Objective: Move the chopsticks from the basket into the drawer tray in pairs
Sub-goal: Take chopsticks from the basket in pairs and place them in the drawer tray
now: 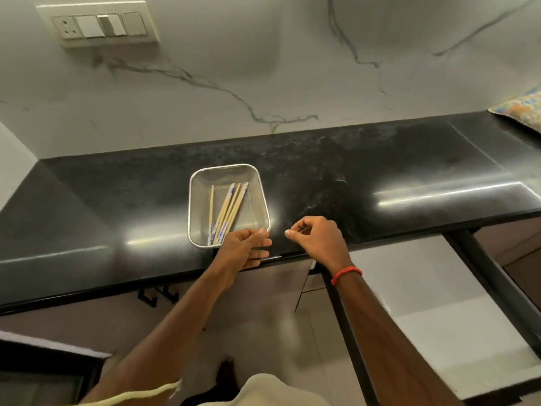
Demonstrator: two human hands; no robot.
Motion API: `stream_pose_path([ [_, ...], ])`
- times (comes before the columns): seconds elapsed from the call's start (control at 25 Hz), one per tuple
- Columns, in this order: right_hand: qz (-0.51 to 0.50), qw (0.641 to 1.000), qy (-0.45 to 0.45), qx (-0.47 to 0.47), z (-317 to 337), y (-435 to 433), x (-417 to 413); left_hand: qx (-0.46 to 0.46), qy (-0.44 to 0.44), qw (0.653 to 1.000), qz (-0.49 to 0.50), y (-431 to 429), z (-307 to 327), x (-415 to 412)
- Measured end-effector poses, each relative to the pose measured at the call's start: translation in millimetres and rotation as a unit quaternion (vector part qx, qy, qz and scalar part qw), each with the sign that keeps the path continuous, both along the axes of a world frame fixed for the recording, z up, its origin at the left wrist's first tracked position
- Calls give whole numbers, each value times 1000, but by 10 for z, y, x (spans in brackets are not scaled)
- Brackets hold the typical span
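Observation:
A steel mesh basket sits on the black counter, holding several wooden chopsticks with blue-patterned ends. My left hand hovers at the basket's near right corner, fingers apart and holding nothing. My right hand hangs over the counter edge just right of the basket, fingers loosely curled, thumb and forefinger close together; nothing clearly shows in it. The open drawer with its pale tray lies below the counter at the right, and no chopsticks show in its visible part.
The black counter runs to the right under a marble wall. A patterned cloth lies at the far right. A switch plate is on the wall. The drawer's dark front rail juts out beside my right forearm.

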State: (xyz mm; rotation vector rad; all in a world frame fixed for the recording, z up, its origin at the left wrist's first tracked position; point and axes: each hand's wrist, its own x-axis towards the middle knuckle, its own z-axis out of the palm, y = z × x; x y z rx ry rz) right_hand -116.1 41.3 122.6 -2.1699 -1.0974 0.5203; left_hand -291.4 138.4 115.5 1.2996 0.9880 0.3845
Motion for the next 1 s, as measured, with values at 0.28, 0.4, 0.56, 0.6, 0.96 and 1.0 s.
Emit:
stream_pose_path([
  [0.28, 42, 999, -11, -14, 100, 809, -461, -20, -51, 995, 83, 668, 21, -318],
  [0.4, 55, 998, -16, -32, 26, 1178, -660, -34, -67, 991, 115, 982, 36, -419],
  [0.56, 69, 991, -45, -108, -234, 1599, -815, -54, -83, 987, 124, 1333, 23, -575],
  [0.6, 62, 989, -52, -122, -308, 1680, -830, -59, -85, 987, 123, 1406, 7, -615],
  [0.96, -30, 991, 4, -129, -730, 2064, -867, -79, -84, 989, 93, 1781, -172, -805],
  [1.0, -28, 992, 14, -122, -754, 2081, -865, -80, -89, 989, 92, 1805, -171, -796],
])
